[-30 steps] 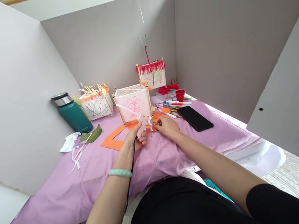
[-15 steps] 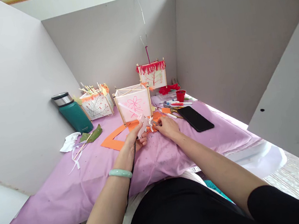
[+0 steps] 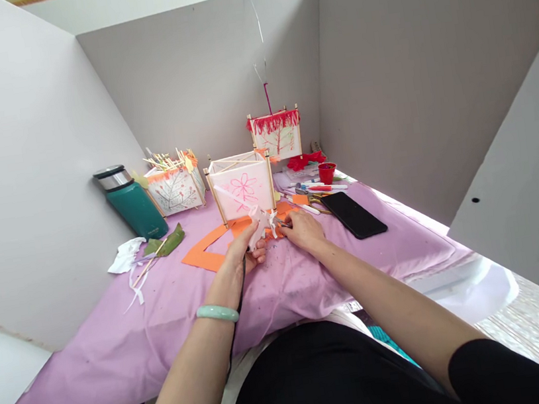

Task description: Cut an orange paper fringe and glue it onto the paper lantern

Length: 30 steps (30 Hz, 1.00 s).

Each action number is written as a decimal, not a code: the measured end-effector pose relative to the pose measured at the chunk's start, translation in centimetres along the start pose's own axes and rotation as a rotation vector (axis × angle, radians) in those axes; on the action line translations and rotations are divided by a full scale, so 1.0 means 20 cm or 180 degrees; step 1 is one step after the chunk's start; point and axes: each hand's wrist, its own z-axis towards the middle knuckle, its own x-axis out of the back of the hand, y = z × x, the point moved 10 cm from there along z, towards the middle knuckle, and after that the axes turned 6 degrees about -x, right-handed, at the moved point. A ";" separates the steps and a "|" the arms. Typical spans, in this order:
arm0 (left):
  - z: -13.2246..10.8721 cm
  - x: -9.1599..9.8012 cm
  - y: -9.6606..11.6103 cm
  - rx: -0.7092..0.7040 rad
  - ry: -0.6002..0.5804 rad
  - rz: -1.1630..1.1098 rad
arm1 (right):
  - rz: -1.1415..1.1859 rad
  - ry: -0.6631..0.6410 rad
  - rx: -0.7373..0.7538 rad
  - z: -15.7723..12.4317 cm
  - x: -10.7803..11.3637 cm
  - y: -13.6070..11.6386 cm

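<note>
My left hand (image 3: 236,261) is closed around a white glue gun (image 3: 255,225) whose black cord runs down along my wrist; a pale green bangle sits on that wrist. The gun's tip points right, toward my right hand (image 3: 303,230). That hand rests on the purple cloth (image 3: 121,356) with its fingertips pinched on a small piece I cannot make out, over an orange paper cut-out (image 3: 201,255). Just behind both hands stands a white paper lantern with a pink flower drawing (image 3: 242,186).
Along the back stand a green flask (image 3: 132,204), a paper box full of sticks (image 3: 174,185) and a red-fringed lantern (image 3: 275,134). A black phone (image 3: 353,213), a red cup (image 3: 326,172) and pens lie at right, crumpled tissue (image 3: 126,255) at left. Grey partitions enclose the table.
</note>
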 end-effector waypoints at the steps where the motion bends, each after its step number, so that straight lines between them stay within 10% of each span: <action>1: 0.00 0.00 0.00 0.0020 -0.0015 -0.0010 | -0.0005 0.0007 0.0004 0.00 0.00 0.00; 30: -0.02 0.00 0.00 0.0112 -0.0129 -0.0159 | 0.0013 0.0037 -0.0005 -0.01 0.00 0.01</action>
